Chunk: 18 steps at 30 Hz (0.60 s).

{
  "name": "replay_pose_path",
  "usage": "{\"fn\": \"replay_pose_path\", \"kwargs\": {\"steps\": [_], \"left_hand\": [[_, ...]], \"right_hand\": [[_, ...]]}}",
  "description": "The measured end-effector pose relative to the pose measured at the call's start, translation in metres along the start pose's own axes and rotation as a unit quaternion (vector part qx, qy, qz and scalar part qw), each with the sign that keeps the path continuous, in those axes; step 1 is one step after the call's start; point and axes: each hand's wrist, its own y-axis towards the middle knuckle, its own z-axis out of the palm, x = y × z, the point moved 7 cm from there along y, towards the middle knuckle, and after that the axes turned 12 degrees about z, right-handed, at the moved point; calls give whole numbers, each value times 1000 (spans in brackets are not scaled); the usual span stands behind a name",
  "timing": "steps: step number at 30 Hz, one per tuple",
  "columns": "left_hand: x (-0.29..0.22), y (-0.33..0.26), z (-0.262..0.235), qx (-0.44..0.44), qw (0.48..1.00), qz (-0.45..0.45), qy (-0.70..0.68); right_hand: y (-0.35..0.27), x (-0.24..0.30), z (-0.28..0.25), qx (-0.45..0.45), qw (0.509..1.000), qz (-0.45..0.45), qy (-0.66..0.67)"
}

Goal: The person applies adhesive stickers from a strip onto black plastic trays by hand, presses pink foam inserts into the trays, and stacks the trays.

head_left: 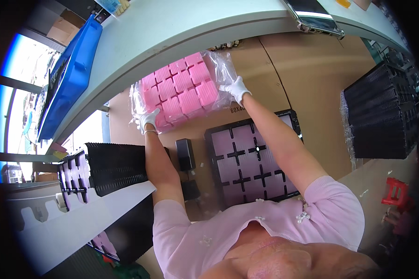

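Brown cardboard sheets (307, 69) cover the floor below a long white table (181, 32), whose edge curves across the top of the view. Both hands, in white gloves, reach down under that edge and clamp a pack of pink trays (179, 90) wrapped in clear plastic. The left hand (147, 119) grips the pack's lower left corner; the right hand (236, 88) holds its right edge, fingers closed over the film. The pack hangs tilted in the air above the cardboard, just beneath the table.

It looks light and fairly stiff, thin moulded trays nested in a stack, but the loose film is likely slippery and could slide over them. Opposite edges, as it is held now, seem the safest grip.

On the cardboard below lies a black tray (253, 160) with pale cells, a small black box (185, 154) beside it. Black tray stacks (381, 111) stand at right, more (114, 167) at left. A blue bin (72, 74) and a phone (314, 16) sit on the table.
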Motion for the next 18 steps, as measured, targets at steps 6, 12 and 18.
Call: {"fn": "replay_pose_path", "kwargs": {"steps": [6, 12, 18], "left_hand": [[41, 72, 43, 68, 944, 157, -282], [-11, 62, 54, 83, 947, 152, -269], [-31, 37, 90, 151, 901, 170, -370]], "right_hand": [[27, 13, 10, -186, 957, -54, -215], [52, -3, -51, -180, 946, -10, -269], [32, -15, -90, -186, 953, -49, -234]]}}
